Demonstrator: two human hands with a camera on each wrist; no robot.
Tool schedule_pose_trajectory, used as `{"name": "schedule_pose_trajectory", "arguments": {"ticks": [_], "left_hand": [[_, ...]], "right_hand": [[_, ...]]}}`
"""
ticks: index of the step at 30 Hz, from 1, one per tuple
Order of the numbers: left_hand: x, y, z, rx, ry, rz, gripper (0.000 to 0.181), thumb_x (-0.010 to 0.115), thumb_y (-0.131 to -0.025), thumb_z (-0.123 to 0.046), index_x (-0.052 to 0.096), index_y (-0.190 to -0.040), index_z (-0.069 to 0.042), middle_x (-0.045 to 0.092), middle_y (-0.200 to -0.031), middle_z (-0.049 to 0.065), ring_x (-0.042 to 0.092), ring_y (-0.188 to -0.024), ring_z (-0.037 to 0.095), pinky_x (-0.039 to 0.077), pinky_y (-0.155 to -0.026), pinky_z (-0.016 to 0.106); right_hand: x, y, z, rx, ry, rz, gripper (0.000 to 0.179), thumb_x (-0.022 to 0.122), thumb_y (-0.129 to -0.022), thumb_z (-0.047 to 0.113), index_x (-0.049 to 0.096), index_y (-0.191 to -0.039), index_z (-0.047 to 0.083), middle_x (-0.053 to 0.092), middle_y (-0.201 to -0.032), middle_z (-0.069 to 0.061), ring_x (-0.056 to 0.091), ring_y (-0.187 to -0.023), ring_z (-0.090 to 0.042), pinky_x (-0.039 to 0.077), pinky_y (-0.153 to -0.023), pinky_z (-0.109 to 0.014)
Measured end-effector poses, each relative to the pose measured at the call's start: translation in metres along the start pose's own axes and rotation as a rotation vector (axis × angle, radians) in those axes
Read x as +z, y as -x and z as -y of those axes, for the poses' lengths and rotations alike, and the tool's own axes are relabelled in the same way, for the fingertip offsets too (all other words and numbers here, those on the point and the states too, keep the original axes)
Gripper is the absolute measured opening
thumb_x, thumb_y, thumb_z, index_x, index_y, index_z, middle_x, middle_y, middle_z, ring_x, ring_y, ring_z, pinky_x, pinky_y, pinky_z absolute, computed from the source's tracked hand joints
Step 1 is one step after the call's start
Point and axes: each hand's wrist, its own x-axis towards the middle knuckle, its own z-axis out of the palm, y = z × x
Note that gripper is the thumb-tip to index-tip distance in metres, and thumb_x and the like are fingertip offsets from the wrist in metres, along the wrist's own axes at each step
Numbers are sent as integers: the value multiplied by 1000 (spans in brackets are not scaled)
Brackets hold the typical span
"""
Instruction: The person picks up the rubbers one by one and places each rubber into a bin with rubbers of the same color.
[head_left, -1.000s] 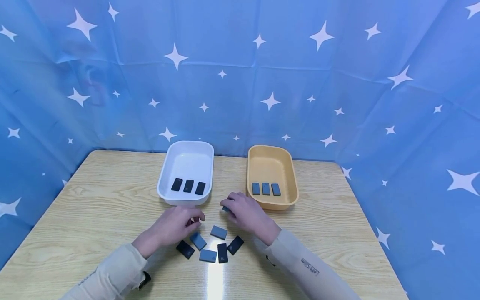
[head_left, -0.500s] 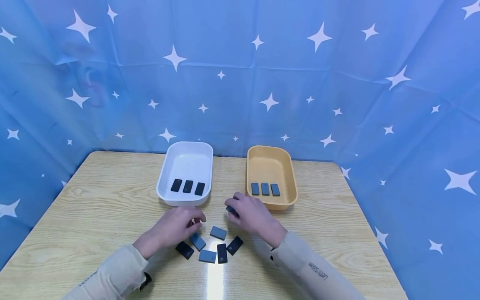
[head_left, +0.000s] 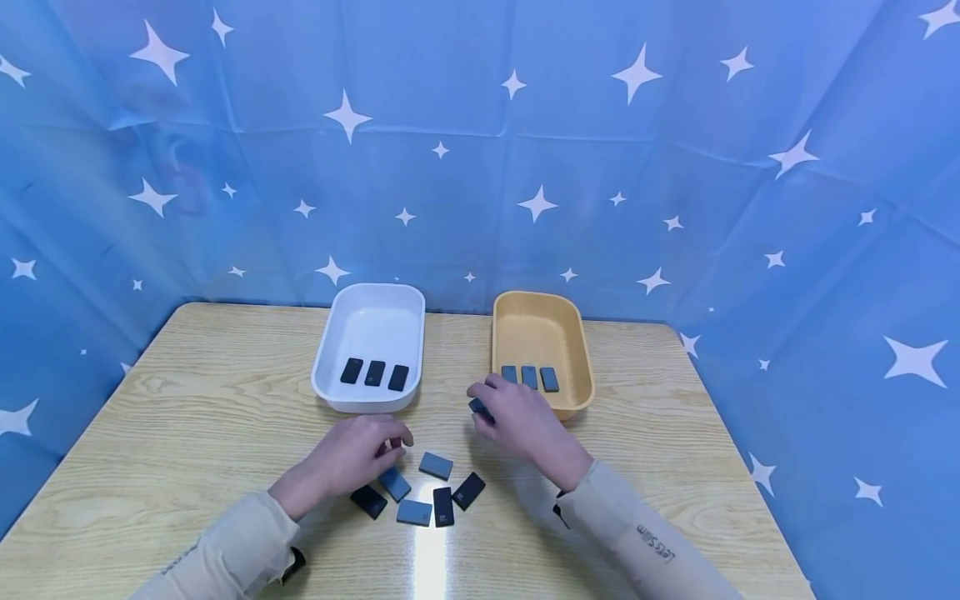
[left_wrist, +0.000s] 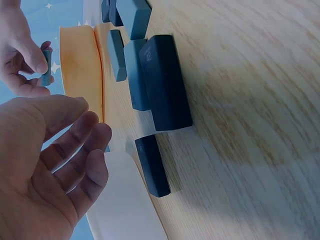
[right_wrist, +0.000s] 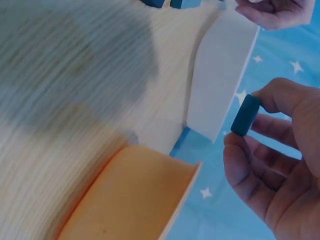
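My right hand [head_left: 521, 421] pinches a small blue rectangular block [right_wrist: 245, 115] between thumb and fingertips, held up near the front of the orange bin [head_left: 585, 354]. Inside that bin three blue blocks [head_left: 528, 377] lie in a row. My left hand [head_left: 360, 452] hovers over the table with fingers loosely curled, nothing in them, in front of the white bin [head_left: 378, 321]. Three black blocks [head_left: 375, 373] lie in a row in the white bin. Below and beside the left hand are loose blue blocks [head_left: 436, 465] and black blocks [head_left: 468, 491], some with small printed marks.
Both bins stand apart at the back of the wood-grain table [head_left: 187, 400]. Behind the table hangs a blue curtain [head_left: 450, 192] with white stars. A dark object [head_left: 294, 565] shows beneath the left sleeve.
My right hand has moved right and a little farther back with the blue block, toward the orange bin. The left hand has hardly moved, and the loose blocks lie as before.
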Motion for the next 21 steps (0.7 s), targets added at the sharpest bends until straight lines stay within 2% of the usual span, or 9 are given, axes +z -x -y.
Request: {"name": "schedule_pose_trajectory", "arguments": {"ticks": [9,15,21], "left_hand": [[2,0,1,8,-11,1,10,68,-90,-22,72,-99,-24,65,-85,-15,56,-73,-2,44,-62,20],[1,0,-1,8,-16,1,10,68,-90,-23,72,-99,-24,65,-86,-16,55,-73,-2,45,-63,20],[0,0,-2,-7,-16,10,10,68,-90,-23,72,-99,-24,65,-86,-15,54,-72,-3,44,-62,19]], "right_hand": [[-9,-1,-16,79,-4,-12,22,63,-91,25,65,-111,15,64,-96,-3,52,-64,-13,43,-54,-28],[-14,0,-27,82,-25,-74,14,65,-90,21,65,-102,16,61,-88,-2,50,-61,-15,42,-54,-30],[-16,-3,-41,97,-46,-93,14,66,-90,20,66,-103,13,60,-86,-4,51,-62,-15,43,-54,-30]]}}
